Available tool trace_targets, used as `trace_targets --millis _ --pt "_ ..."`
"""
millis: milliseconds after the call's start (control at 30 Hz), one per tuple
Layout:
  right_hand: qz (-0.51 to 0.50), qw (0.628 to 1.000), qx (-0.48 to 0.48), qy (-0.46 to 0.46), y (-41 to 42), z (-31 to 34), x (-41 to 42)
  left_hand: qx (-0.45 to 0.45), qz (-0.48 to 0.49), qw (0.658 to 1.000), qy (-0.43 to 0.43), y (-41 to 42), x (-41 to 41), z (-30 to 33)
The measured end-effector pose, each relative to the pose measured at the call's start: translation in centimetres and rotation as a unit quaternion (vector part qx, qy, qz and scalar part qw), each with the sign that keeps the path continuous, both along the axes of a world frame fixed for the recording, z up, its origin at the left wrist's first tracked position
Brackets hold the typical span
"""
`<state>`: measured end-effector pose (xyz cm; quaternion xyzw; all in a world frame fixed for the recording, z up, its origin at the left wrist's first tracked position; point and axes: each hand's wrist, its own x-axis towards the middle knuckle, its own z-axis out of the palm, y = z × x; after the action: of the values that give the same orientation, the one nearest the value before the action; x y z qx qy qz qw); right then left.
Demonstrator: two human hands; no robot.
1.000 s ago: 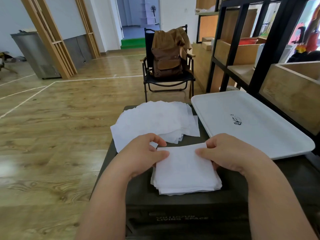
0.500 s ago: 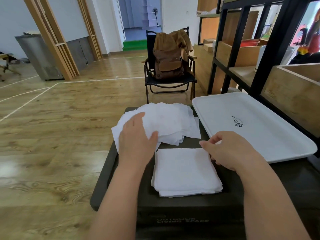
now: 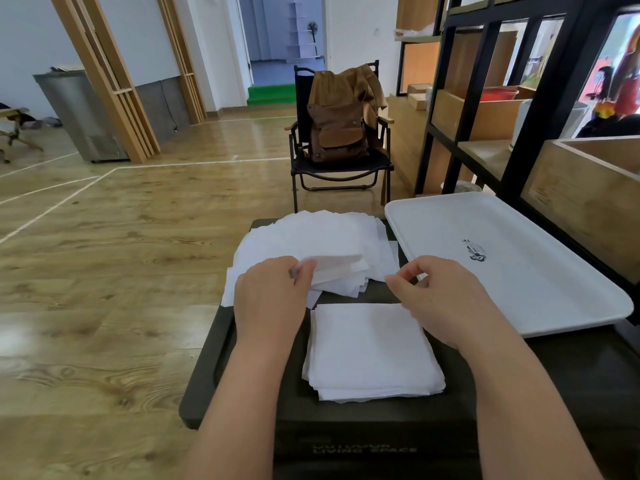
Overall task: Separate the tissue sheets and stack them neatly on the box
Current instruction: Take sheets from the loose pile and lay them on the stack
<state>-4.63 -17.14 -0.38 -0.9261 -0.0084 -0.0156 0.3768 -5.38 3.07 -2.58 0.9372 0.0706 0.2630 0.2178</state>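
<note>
Pinching the near edge of a tissue sheet (image 3: pixel 337 263), the left hand's (image 3: pixel 270 299) thumb and fingers (image 3: pixel 306 270) close on it and lift it slightly off a loose, spread-out pile of tissues (image 3: pixel 311 237) at the far end of a dark box (image 3: pixel 242 375). The right hand (image 3: pixel 446 299) hovers just to the right of that sheet, thumb and forefinger curled toward each other with a small gap between them, holding nothing. Below both hands, on the near part of the box lid, lies a squared stack of tissues (image 3: pixel 372 351), its edges roughly lined up. A white tray (image 3: pixel 512 265) lies to the right of the box, its near left corner resting on the lid. Beyond the box, on the wooden floor, stands a black chair (image 3: pixel 341 173) with a brown backpack (image 3: pixel 337 133) on its seat.
</note>
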Motion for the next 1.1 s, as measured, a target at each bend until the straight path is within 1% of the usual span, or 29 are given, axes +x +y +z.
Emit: trace_targets --millis 33,67,100,133,167,200,267,300,333,367,500,567,633,700,800,867,933,1000,1100 --pt "0.005 1.000 0.014 -0.013 0.1 0.1 0.0 -0.044 0.003 0.999 -0.021 0.0 -0.3 0.4" --pt "0.007 0.999 0.030 -0.027 0.3 0.2 -0.2 -0.106 0.002 0.994 -0.035 0.1 -0.5 0.9" --pt "0.009 0.998 0.047 -0.039 0.4 0.3 -0.2 -0.187 -0.011 0.982 -0.040 0.2 -0.8 1.5" --pt "0.012 0.997 0.067 -0.048 0.6 0.5 -0.3 -0.285 -0.036 0.957 -0.040 0.2 -1.1 2.3" --pt "0.017 0.994 0.091 -0.050 0.8 0.6 -0.4 -0.382 -0.061 0.921 -0.034 0.2 -1.3 3.0" --pt "0.025 0.992 0.115 -0.047 1.1 0.7 -0.4 -0.459 -0.077 0.885 -0.025 0.2 -1.5 3.6" --pt "0.044 0.985 0.159 -0.039 1.5 0.8 -0.5 -0.547 -0.105 0.831 0.004 0.4 -1.8 4.3" --pt "0.052 0.982 0.180 -0.036 1.8 0.8 -0.6 -0.574 -0.117 0.810 0.013 0.5 -1.8 4.4" --pt "0.058 0.977 0.200 -0.035 2.1 0.8 -0.6 -0.590 -0.125 0.798 0.019 0.7 -1.8 4.4" --pt "0.062 0.973 0.221 -0.036 2.4 0.8 -0.7 -0.594 -0.124 0.794 0.021 0.7 -1.8 4.3" --pt "0.033 0.941 0.333 -0.051 3.2 0.6 -0.4 -0.583 -0.107 0.804 0.036 0.4 -1.8 3.9" --pt "0.026 0.931 0.361 -0.056 3.3 0.6 -0.3 -0.570 -0.098 0.814 0.054 0.2 -1.9 3.9" --pt "0.040 0.930 0.359 -0.059 3.1 0.5 -0.3 -0.542 -0.089 0.833 0.067 0.3 -1.9 3.8" --pt "0.058 0.936 0.339 -0.075 3.0 0.5 -0.5 -0.498 -0.078 0.861 0.068 0.2 -1.9 3.8" --pt "0.058 0.937 0.321 -0.122 2.8 0.4 -0.6 -0.457 -0.060 0.887 0.011 0.3 -2.0 3.5" --pt "0.061 0.934 0.321 -0.144 2.7 0.5 -0.6 -0.432 -0.086 0.897 -0.027 0.5 -2.0 3.5" --pt "0.065 0.931 0.324 -0.152 2.6 0.6 -0.5 -0.406 -0.127 0.904 -0.042 0.7 -2.1 3.6" --pt "0.074 0.930 0.329 -0.145 2.5 0.7 -0.6 -0.379 -0.156 0.911 -0.046 0.8 -2.2 3.7" --pt "0.086 0.931 0.330 -0.126 2.4 0.7 -0.6 -0.369 -0.180 0.911 -0.034 0.6 -2.2 3.6"
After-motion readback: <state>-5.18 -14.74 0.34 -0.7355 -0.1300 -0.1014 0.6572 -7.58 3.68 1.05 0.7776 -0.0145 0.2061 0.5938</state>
